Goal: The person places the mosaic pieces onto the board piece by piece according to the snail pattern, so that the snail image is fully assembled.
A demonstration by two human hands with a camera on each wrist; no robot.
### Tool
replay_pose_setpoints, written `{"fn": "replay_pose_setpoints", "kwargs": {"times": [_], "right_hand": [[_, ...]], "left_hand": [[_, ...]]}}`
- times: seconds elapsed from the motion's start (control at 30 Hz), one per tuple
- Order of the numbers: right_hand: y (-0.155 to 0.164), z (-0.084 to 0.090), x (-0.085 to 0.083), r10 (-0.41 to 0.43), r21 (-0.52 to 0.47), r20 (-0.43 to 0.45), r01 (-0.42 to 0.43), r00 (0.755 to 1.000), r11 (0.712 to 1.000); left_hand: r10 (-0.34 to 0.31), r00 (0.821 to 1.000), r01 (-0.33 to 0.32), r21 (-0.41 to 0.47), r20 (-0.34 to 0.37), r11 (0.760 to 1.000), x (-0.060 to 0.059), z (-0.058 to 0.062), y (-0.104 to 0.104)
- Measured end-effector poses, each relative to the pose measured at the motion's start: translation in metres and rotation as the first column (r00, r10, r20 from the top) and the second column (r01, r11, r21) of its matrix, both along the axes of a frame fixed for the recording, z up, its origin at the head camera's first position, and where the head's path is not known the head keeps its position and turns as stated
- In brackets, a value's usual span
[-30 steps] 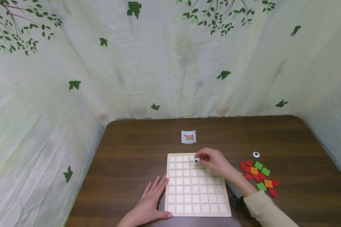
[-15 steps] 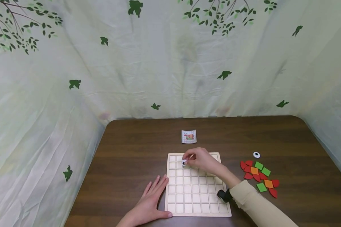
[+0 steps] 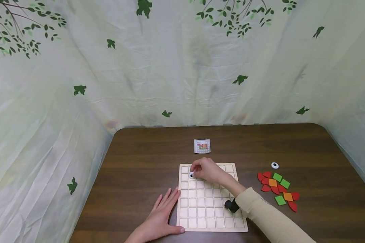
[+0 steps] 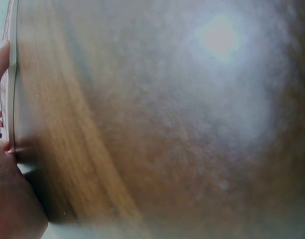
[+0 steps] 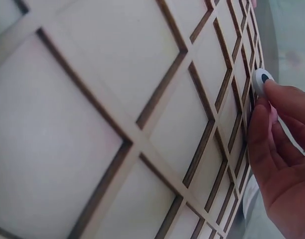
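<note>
A pale wooden grid board (image 3: pixel 212 222) with square recesses lies on the table. My right hand (image 3: pixel 208 169) is over its upper left part and pinches a round white eye piece (image 3: pixel 191 175) with a black dot. In the right wrist view the eye piece (image 5: pixel 261 82) is tilted between thumb and finger, close to the grid; whether it touches the board I cannot tell. My left hand (image 3: pixel 159 217) rests along the board's left edge, fingers straight, with the thumb at the lower left corner. The left wrist view catches only part of that hand (image 4: pixel 13 199) beside the board's edge.
Right of the board lie loose red pieces (image 3: pixel 266 188), orange squares (image 3: pixel 288 196) and green squares (image 3: pixel 280 200). Another eye piece (image 3: pixel 274 165) sits above them. Behind the board is a small picture card (image 3: pixel 202 146). A black wrist camera (image 3: pixel 232 206) hangs over the board's right side.
My right hand has moved left across the upper part of the board with the eye piece still pinched. The left hand has stayed in place.
</note>
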State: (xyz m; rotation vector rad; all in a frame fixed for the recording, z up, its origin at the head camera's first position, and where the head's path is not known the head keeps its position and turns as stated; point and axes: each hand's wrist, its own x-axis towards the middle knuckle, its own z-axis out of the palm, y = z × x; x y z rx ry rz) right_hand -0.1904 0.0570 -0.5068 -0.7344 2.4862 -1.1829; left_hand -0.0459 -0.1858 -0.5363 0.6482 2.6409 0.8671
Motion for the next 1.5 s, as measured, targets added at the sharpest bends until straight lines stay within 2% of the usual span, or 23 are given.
{"fn": "replay_pose_setpoints", "kwargs": {"times": [0.17, 0.43, 0.7, 0.87, 1.1, 1.23, 1.5], "right_hand": [[-0.001, 0.001, 0.000, 0.023, 0.015, 0.002, -0.023, 1.000, 1.000], [-0.001, -0.001, 0.002, 0.049, 0.032, -0.047, -0.048, 0.998, 0.998], [0.003, 0.000, 0.001, 0.048, 0.037, -0.035, -0.047, 0.998, 0.998], [0.014, 0.000, 0.003, 0.052, -0.004, -0.022, -0.052, 0.998, 0.999], [0.039, 0.007, 0.010, -0.006, -0.098, -0.043, 0.001, 0.999, 0.995], [0.056, 0.009, 0.017, -0.068, -0.132, -0.029, 0.063, 0.997, 0.989], [0.091, 0.009, 0.031, -0.230, -0.151, -0.067, 0.218, 0.971, 0.964]], "left_hand": [[0.000, 1.000, 0.000, -0.004, -0.004, 1.000, -0.001, -0.001, -0.001], [0.000, 1.000, 0.000, -0.010, -0.007, 1.000, -0.001, -0.001, -0.001], [-0.003, 0.999, 0.003, 0.008, -0.032, 1.000, -0.002, -0.001, 0.000], [-0.007, 0.999, 0.007, -0.001, -0.032, 1.000, -0.001, -0.002, 0.001], [-0.008, 0.998, 0.007, -0.009, -0.066, 1.000, 0.000, -0.003, 0.000], [-0.012, 0.996, 0.011, -0.014, -0.092, 1.000, 0.000, -0.004, -0.001], [-0.011, 0.999, 0.011, -0.009, -0.033, 1.000, 0.000, -0.004, -0.001]]}}
